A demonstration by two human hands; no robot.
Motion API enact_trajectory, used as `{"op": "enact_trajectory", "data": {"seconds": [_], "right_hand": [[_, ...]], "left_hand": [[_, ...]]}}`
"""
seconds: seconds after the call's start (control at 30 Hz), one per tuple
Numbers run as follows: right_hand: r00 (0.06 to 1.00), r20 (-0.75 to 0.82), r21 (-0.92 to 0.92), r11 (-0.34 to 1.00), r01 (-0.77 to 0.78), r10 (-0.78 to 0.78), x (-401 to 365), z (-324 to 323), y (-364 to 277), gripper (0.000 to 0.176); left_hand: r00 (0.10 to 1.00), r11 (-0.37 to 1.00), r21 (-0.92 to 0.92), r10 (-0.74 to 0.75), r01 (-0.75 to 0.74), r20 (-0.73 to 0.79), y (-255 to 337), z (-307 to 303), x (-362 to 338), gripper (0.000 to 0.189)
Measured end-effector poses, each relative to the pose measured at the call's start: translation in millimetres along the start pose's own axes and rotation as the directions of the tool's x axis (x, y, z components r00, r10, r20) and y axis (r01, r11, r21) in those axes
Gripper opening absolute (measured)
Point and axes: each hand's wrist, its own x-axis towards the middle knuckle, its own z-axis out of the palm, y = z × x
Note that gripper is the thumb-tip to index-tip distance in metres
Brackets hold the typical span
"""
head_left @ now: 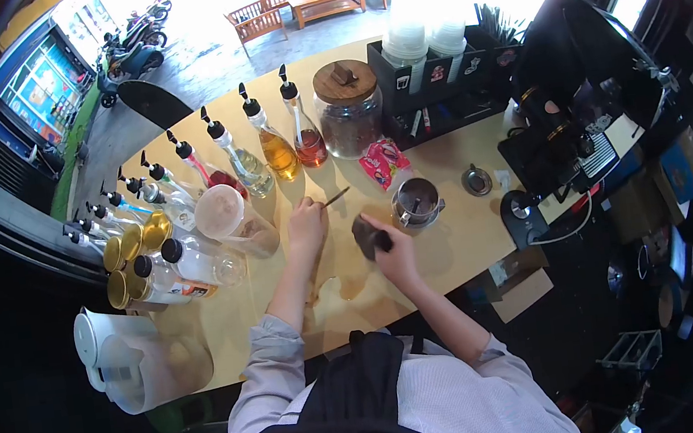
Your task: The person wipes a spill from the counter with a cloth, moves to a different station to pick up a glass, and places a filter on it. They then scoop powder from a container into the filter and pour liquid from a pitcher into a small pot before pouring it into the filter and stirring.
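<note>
My left hand (307, 228) is closed on a thin dark stick (337, 196), perhaps a spoon handle, which points up and to the right over the table. My right hand (398, 255) is closed around a small dark object (365, 237) with a black end; its exact kind is hard to make out. Just right of that hand stands a clear cup with a handle (418, 205), dark inside. Behind the cup lies a pink printed packet (384, 162). A thin brown spill (353, 286) spreads on the tabletop nearer to me, between my forearms.
Several pump-top syrup bottles (278, 152) curve along the left, beside a lidded plastic tub (231, 219) and a white-lidded pitcher (154, 362). A wooden-lidded glass jar (349, 113) and black cup organizer (442, 77) stand behind. At right is a coffee machine (560, 136).
</note>
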Motion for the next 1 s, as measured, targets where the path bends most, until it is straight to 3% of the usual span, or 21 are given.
{"op": "enact_trajectory", "data": {"seconds": [0.03,0.07,0.1,0.13,0.2,0.27,0.4,0.47,0.57,0.73,0.87,0.93,1.0], "right_hand": [[0.985,-0.091,-0.106,0.984,0.140,-0.150,9.0,5.5,-3.3,0.045],[0.985,-0.084,-0.103,0.984,0.143,-0.151,19.8,9.7,-1.1,0.045],[0.933,-0.013,-0.362,0.871,0.331,-0.360,31.0,14.6,5.8,0.044],[0.841,0.110,-0.573,0.658,0.488,-0.529,38.2,20.7,15.1,0.042],[0.847,0.188,-0.625,0.605,0.494,-0.497,45.6,34.9,33.2,0.043],[0.942,0.267,-0.606,0.724,0.329,-0.205,48.6,45.4,47.4,0.047],[0.928,0.301,-0.619,0.696,0.365,-0.219,34.7,43.6,71.0,0.054],[0.835,0.518,-0.495,0.731,0.469,-0.184,29.5,22.0,68.7,0.060],[0.797,0.585,-0.474,0.734,0.486,-0.150,18.2,3.4,57.7,0.071],[0.864,0.479,-0.546,0.719,0.429,-0.152,42.7,38.0,70.8,0.079],[0.768,0.608,-0.505,0.649,0.569,-0.200,53.6,58.6,60.8,0.077],[0.632,0.734,-0.343,0.669,0.659,-0.247,31.4,50.7,47.0,0.076],[0.606,0.758,-0.326,0.665,0.672,-0.241,11.6,32.4,44.2,0.076]], "left_hand": [[1.000,1.000,0.003,-0.008,0.008,-0.001,-0.9,3.1,1.4,0.011],[0.999,1.000,0.010,-0.015,0.015,-0.042,-1.9,6.0,2.9,0.011],[0.996,1.000,0.017,-0.023,0.025,-0.083,-2.8,8.6,3.9,0.011],[0.996,0.999,0.021,-0.033,0.035,-0.084,-3.5,10.2,4.0,0.011],[0.996,1.000,0.011,-0.021,0.022,-0.089,-7.0,10.1,6.1,0.012],[0.993,1.000,0.019,0.000,0.002,-0.115,-10.5,8.9,5.3,0.013],[0.984,0.998,0.052,-0.018,0.027,-0.179,-8.8,9.6,-7.8,0.018],[0.980,0.999,0.023,-0.023,0.028,-0.197,2.0,-4.4,-21.9,0.021],[0.978,0.997,-0.041,-0.066,0.059,-0.197,19.9,-29.5,-51.2,0.028],[0.969,0.980,-0.083,-0.191,0.180,-0.155,23.4,-38.7,-101.8,0.035],[0.961,0.963,-0.103,-0.259,0.249,-0.102,21.9,-36.1,-121.7,0.042],[0.957,0.958,-0.104,-0.277,0.268,-0.083,24.3,-37.5,-127.1,0.044],[0.954,0.953,-0.076,-0.297,0.294,-0.043,30.0,-41.5,-133.2,0.046]]}}
